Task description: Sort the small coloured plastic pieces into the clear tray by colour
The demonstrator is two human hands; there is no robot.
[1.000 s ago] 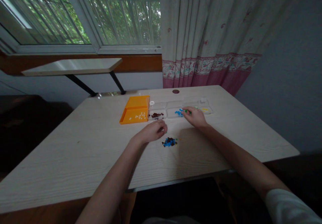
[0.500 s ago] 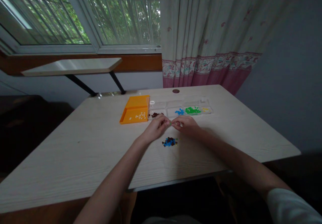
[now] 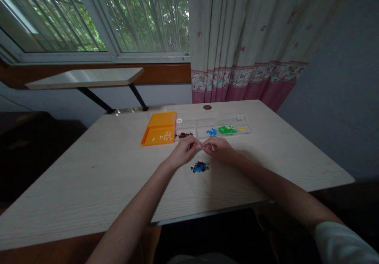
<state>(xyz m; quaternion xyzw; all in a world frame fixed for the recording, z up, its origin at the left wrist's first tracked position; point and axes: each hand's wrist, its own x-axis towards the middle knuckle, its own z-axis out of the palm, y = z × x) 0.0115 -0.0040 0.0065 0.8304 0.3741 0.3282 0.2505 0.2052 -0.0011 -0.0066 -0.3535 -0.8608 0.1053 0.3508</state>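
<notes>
Since the frame a second earlier the right hand (image 3: 218, 147) has come back from the green compartment of the clear divided tray (image 3: 207, 122) and now meets the left hand (image 3: 184, 151) fingertip to fingertip above the table (image 3: 89, 177). Both hands are closed into a pinch, thumb against forefinger and the other fingers curled under. A tiny greenish piece (image 3: 201, 147) shows at the meeting point; which hand has hold of it cannot be told. Just in front of the hands, on the table, lies a small mixed pile of blue and dark beads (image 3: 200, 167), touched by neither hand. Just beyond the hands the tray holds separate lots of brown beads (image 3: 185, 135), blue beads (image 3: 211, 131), green beads (image 3: 227, 130) and yellow beads (image 3: 242, 129). An orange tray (image 3: 160, 131) adjoins its left end, with white beads (image 3: 166, 137) inside. A patterned curtain (image 3: 245, 38) hangs behind the table, beside a window (image 3: 118, 15)
</notes>
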